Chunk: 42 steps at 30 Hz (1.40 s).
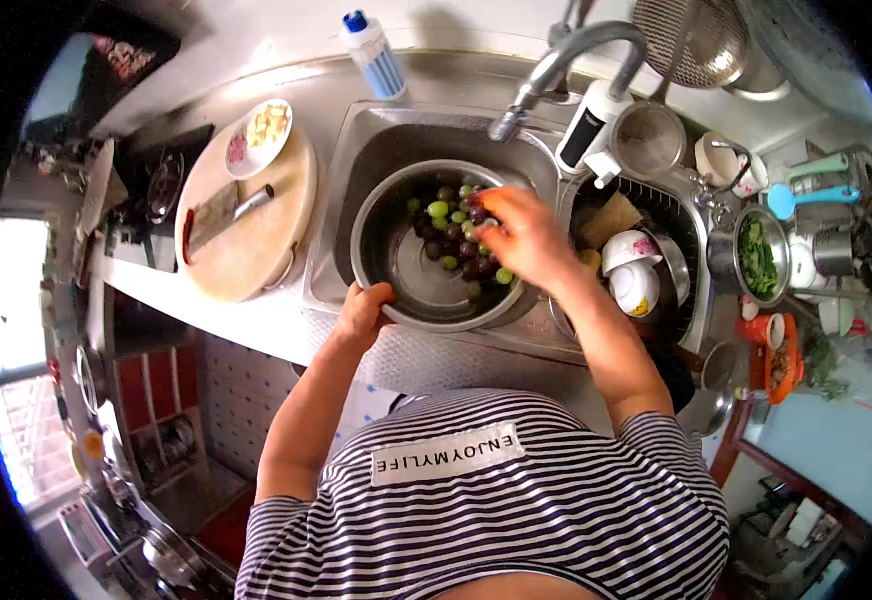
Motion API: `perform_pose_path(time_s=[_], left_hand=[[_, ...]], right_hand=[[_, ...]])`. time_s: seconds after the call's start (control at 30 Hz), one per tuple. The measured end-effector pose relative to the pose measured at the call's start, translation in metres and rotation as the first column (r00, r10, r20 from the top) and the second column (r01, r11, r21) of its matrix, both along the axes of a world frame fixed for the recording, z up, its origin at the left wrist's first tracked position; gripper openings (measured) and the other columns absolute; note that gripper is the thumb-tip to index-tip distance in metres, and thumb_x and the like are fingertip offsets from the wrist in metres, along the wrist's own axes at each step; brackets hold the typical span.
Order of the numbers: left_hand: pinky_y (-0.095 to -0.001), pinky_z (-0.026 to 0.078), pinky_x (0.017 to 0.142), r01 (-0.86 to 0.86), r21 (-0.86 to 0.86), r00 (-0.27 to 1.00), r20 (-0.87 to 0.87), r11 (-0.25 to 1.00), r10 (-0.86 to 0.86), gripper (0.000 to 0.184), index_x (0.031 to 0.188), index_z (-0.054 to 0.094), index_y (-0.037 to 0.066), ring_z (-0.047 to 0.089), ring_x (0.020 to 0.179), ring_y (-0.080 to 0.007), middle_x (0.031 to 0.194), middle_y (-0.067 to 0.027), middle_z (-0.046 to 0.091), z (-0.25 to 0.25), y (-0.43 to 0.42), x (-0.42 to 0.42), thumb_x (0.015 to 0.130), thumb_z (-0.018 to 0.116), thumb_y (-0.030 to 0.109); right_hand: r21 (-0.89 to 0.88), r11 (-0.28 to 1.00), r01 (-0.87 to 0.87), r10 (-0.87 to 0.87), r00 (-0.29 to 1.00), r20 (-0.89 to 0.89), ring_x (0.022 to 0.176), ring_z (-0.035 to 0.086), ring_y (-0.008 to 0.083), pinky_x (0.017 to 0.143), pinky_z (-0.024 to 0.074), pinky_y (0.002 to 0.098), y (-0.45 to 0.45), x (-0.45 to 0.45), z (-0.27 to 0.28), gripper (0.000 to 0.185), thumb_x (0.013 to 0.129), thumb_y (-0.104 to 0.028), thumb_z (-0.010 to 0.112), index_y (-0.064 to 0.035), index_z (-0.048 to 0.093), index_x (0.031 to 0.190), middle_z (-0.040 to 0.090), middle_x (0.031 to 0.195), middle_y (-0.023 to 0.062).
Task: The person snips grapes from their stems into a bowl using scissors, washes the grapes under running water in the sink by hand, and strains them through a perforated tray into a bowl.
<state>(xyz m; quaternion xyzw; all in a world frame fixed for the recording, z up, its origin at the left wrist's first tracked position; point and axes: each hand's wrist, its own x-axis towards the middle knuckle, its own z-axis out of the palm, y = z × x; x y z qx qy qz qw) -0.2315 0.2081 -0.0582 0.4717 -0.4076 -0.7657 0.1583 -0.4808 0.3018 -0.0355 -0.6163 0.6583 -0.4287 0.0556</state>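
Observation:
A round metal basin (369,235) sits in the sink, tilted a little. Dark purple and green grapes (451,240) lie along its right side. My left hand (364,312) grips the basin's near-left rim, fingers closed over the edge. Reaching in from the right, my right hand (526,238) has its fingers curled and pinched around grapes at the basin's right side. Slight blur and the hand itself hide which grapes the fingertips hold. The curved faucet (576,52) hangs beyond the basin, its spout above the sink's far edge.
Left of the sink, a round cutting board (286,215) carries a cleaver (214,215) and a plate of chopped food (246,160). The right basin holds bowls (631,250) in a rack. Bottles (374,55) stand behind; a bowl of chopped greens (756,258) is at right.

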Motion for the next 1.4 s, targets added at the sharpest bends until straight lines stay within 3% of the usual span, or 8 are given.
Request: perform_pose_path(time_s=[0.13,0.33,0.87,1.0,1.1,1.2,1.33,1.4], left_hand=[[-0.0340,0.049,0.050,-0.059,0.069,0.996,-0.070,0.996,0.064,0.009,0.081,0.054,-0.002,0.056,0.059,-0.0197,0.070,-0.0077,0.055,-0.027,0.011,-0.007,0.075,0.048,0.001],[-0.0274,0.038,0.050,-0.111,0.064,0.991,-0.065,0.992,0.115,0.010,0.078,0.056,0.000,0.049,0.060,-0.0137,0.070,-0.0045,0.054,-0.043,0.014,-0.008,0.072,0.053,0.007],[-0.0271,0.037,0.050,-0.091,0.014,0.993,-0.068,0.996,0.092,0.020,0.087,0.057,0.000,0.047,0.060,-0.0127,0.071,-0.0036,0.053,-0.042,0.017,-0.003,0.068,0.055,0.007],[-0.0276,0.038,0.051,-0.039,0.004,0.998,-0.056,0.999,0.039,0.024,0.091,0.055,0.000,0.048,0.061,-0.0133,0.073,-0.0045,0.054,-0.048,0.016,-0.001,0.069,0.054,0.007],[-0.0291,0.043,0.054,-0.051,0.023,0.998,-0.033,0.998,0.051,0.029,0.098,0.053,-0.001,0.051,0.065,-0.0152,0.078,-0.0062,0.055,-0.036,0.018,-0.004,0.070,0.054,0.006],[-0.0305,0.046,0.057,-0.053,0.016,0.998,-0.012,0.998,0.054,0.035,0.104,0.050,-0.001,0.054,0.070,-0.0173,0.083,-0.0078,0.056,-0.027,0.015,-0.007,0.070,0.053,0.005],[-0.0308,0.047,0.057,-0.043,0.014,0.998,-0.046,0.999,0.044,0.037,0.107,0.048,-0.002,0.055,0.071,-0.0180,0.084,-0.0083,0.056,-0.035,0.015,-0.004,0.070,0.053,0.004],[-0.0308,0.047,0.057,-0.021,0.013,0.999,-0.039,1.000,0.022,0.037,0.106,0.049,-0.002,0.055,0.071,-0.0178,0.084,-0.0080,0.056,-0.035,0.013,-0.003,0.070,0.053,0.003]], right_hand=[[-0.018,0.905,0.426,-0.414,0.867,-0.279,0.074,0.055,0.0322,0.066,0.0447,0.0403,0.022,-0.055,-0.004,0.013,0.076,-0.006,0.059,-0.0014,0.055,0.087,0.055,0.080,0.0140],[0.123,0.884,0.450,-0.383,0.851,-0.360,0.074,0.057,0.0324,0.066,0.0452,0.0393,0.010,-0.054,-0.002,0.010,0.076,-0.010,0.060,-0.0031,0.055,0.081,0.058,0.079,0.0126],[0.477,0.805,0.353,-0.458,0.881,0.121,0.071,0.062,0.0231,0.067,0.0461,0.0324,-0.025,-0.096,-0.078,0.023,0.079,-0.023,0.059,-0.0014,0.063,0.086,0.065,0.077,0.0128],[0.523,0.831,0.191,-0.388,0.872,0.299,0.079,0.062,0.0218,0.072,0.0457,0.0310,-0.045,-0.074,-0.043,0.025,0.085,-0.023,0.054,-0.0026,0.062,0.097,0.065,0.086,0.0125],[0.574,0.797,0.187,-0.033,0.963,-0.267,0.107,0.052,0.0289,0.089,0.0423,0.0359,-0.054,-0.070,-0.049,0.030,0.084,-0.022,0.055,-0.0043,0.057,0.108,0.054,0.116,0.0186],[0.394,0.881,0.261,-0.147,0.943,-0.297,0.099,0.056,0.0321,0.084,0.0457,0.0377,-0.055,-0.071,-0.039,0.029,0.081,-0.018,0.059,-0.0043,0.058,0.106,0.059,0.106,0.0179],[0.414,0.906,-0.088,0.056,0.994,0.090,0.081,0.063,0.0328,0.072,0.0499,0.0371,-0.052,-0.019,-0.011,0.036,0.078,-0.019,0.063,-0.0006,0.055,0.109,0.064,0.086,0.0185],[0.536,0.844,0.015,0.132,0.963,-0.235,0.104,0.053,0.0342,0.089,0.0431,0.0397,-0.052,0.001,-0.016,0.065,0.072,-0.030,0.069,-0.0006,0.043,0.123,0.053,0.112,0.0227]])
